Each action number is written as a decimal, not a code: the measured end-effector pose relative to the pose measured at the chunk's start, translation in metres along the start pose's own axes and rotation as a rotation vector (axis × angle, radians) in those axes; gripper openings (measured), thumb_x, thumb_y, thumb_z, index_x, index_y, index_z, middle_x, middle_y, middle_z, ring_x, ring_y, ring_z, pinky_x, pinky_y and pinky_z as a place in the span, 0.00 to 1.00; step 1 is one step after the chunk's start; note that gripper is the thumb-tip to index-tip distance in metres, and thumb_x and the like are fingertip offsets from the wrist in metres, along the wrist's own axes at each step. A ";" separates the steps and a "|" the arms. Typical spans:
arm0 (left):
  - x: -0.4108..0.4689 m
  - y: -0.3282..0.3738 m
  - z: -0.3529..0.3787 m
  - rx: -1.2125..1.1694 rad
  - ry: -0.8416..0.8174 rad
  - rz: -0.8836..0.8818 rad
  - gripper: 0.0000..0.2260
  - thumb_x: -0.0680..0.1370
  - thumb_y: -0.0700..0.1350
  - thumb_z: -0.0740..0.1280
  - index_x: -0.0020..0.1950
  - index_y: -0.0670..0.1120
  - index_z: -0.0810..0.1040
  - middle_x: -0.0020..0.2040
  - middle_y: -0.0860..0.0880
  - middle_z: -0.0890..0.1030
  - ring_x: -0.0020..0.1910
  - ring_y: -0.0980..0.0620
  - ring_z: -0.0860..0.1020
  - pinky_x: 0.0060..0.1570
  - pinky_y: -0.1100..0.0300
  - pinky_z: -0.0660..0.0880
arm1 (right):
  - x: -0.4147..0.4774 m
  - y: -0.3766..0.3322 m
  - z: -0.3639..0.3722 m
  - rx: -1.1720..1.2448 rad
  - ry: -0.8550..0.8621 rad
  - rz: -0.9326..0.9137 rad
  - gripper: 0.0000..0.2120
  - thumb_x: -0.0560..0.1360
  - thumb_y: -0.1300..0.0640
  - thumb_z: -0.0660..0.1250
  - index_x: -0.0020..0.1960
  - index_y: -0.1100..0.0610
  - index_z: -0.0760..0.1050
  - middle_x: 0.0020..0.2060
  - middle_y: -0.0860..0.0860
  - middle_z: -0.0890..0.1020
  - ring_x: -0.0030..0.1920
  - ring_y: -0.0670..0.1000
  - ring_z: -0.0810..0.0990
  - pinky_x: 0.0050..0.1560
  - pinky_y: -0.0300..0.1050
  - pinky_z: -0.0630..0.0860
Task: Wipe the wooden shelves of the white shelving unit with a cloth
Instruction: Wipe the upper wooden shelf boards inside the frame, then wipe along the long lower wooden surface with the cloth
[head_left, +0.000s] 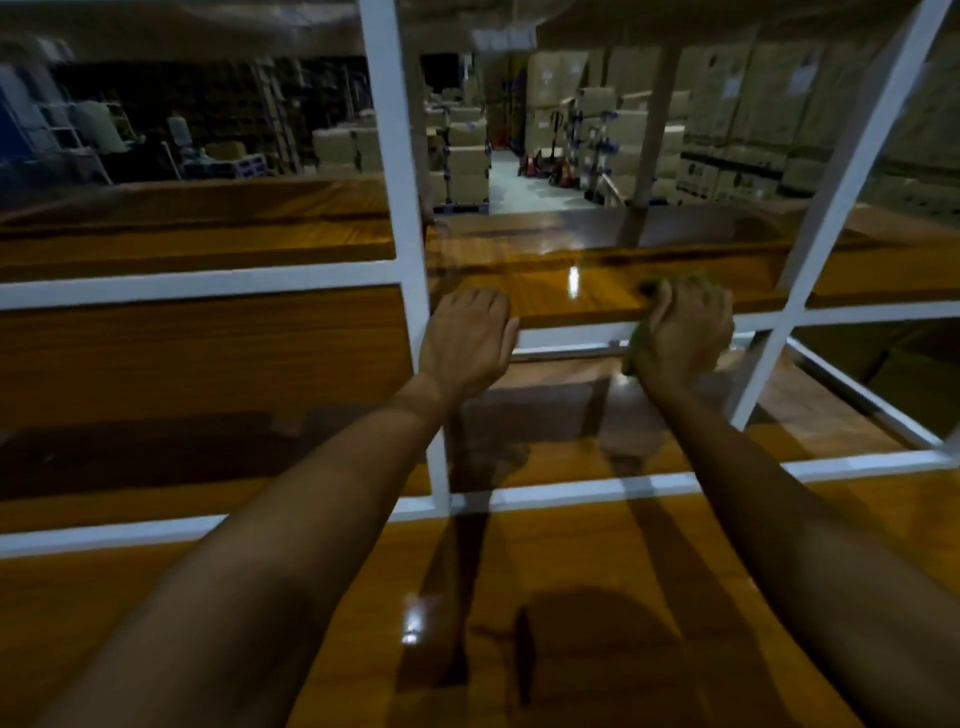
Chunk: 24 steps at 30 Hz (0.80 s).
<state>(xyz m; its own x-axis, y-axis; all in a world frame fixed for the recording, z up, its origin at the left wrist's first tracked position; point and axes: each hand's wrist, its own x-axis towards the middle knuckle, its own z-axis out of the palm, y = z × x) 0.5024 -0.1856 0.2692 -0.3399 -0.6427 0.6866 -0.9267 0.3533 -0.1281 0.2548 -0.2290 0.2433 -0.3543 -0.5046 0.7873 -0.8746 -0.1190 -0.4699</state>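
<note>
nearest to me lies the low shelf (597, 561), glossy brown wood with a glint of light on it, and both my forearms reach out above it. a white frame (410, 260) of thin bars crosses the view, with one upright just left of my left hand. further out, my left hand (465, 340) rests on the front edge of the next shelf (582, 293), its fingers (483, 306) nearly straight and flat on the wood, holding nothing. to its right, a little apart, my right hand (685, 332) sits on the same edge with fingers curled round a green cloth (638, 353). the cloth shows below the thumb side and again at the fingertips, pressed to the shelf top. well behind the shelf stand stacked boxes (467, 161) in a dim storeroom.
</note>
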 end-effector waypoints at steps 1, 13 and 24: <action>-0.003 0.000 -0.001 -0.023 -0.019 -0.005 0.14 0.81 0.50 0.57 0.53 0.43 0.76 0.49 0.43 0.78 0.48 0.43 0.75 0.48 0.50 0.67 | -0.010 -0.023 -0.002 0.038 -0.018 -0.010 0.18 0.83 0.53 0.55 0.50 0.55 0.83 0.50 0.57 0.83 0.55 0.59 0.76 0.67 0.55 0.66; -0.091 -0.011 -0.069 -0.435 -0.133 -0.166 0.22 0.80 0.43 0.61 0.74 0.42 0.65 0.72 0.41 0.70 0.72 0.43 0.67 0.71 0.46 0.65 | -0.078 -0.138 -0.078 0.854 -0.595 0.211 0.16 0.86 0.49 0.53 0.48 0.49 0.78 0.46 0.50 0.82 0.49 0.53 0.81 0.55 0.54 0.77; -0.294 0.042 -0.139 -0.371 -0.354 -0.315 0.23 0.80 0.47 0.61 0.74 0.43 0.66 0.73 0.42 0.68 0.73 0.44 0.66 0.70 0.47 0.66 | -0.252 -0.093 -0.192 1.133 -0.857 1.043 0.16 0.84 0.50 0.60 0.56 0.62 0.78 0.46 0.59 0.83 0.45 0.58 0.83 0.53 0.60 0.79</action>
<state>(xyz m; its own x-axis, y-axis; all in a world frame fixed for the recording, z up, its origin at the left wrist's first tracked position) 0.5860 0.1124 0.1612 -0.1494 -0.9198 0.3629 -0.8954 0.2816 0.3449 0.3618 0.0731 0.1648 0.0177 -0.9725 -0.2321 0.3536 0.2233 -0.9084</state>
